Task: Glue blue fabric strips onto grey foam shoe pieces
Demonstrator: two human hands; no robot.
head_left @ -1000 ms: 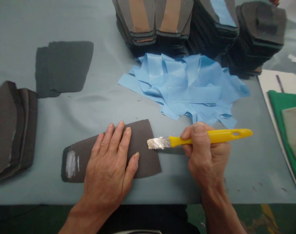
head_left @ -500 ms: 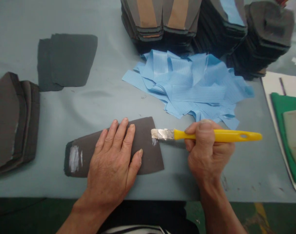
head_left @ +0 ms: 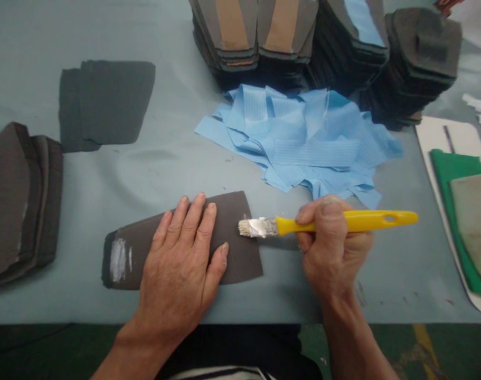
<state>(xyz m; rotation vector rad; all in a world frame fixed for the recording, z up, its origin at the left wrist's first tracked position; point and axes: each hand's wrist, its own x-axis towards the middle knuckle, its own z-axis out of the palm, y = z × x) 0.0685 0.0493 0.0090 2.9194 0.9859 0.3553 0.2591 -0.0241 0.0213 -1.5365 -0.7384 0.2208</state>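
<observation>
A dark brown-grey fabric piece (head_left: 240, 258) lies on the table, with a white smear near its dark left end. My left hand (head_left: 180, 248) rests flat across its middle, fingers stretched out. In my right hand (head_left: 333, 243) is a brush with a yellow handle (head_left: 383, 220), gripped with the thumb on top. White paste coats the brush's metal collar, and the bristles (head_left: 246, 228) are over the right part of the fabric piece. Whether the bristles press on it I cannot tell.
Blue fabric strips (head_left: 303, 137) lie heaped behind the brush. Tall stacks of dark pieces (head_left: 283, 63) stand at the back. More brown pieces (head_left: 10, 195) are stacked at left, near two dark grey pieces (head_left: 113, 103). A white board (head_left: 430, 132) with green material lies right.
My right hand has moved the brush slightly left and down over the fabric piece. My left hand stays flat on it. The whole view has shifted a little.
</observation>
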